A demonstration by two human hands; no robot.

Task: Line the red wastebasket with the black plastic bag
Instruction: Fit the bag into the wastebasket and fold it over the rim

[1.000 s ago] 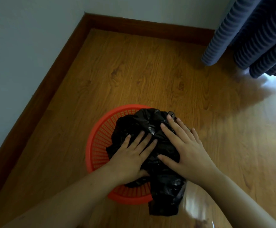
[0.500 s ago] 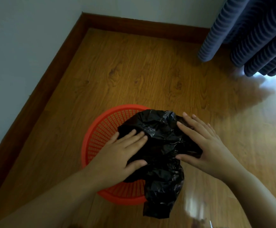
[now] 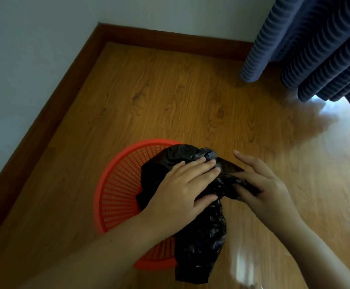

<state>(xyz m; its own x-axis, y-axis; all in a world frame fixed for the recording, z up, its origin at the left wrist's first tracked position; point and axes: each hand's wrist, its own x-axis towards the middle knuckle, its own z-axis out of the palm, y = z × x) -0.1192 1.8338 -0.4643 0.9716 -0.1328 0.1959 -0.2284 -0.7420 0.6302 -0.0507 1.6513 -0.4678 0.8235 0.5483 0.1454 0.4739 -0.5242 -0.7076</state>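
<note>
One black bag (image 3: 201, 243) trails nearward over one orange basket (image 3: 115, 184); left grip (image 3: 182, 190) presses flat, right grip (image 3: 267, 190) pinches it.

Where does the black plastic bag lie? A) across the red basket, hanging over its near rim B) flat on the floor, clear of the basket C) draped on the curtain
A: the black plastic bag sprawls over the red basket and droops past its near rim.
</note>
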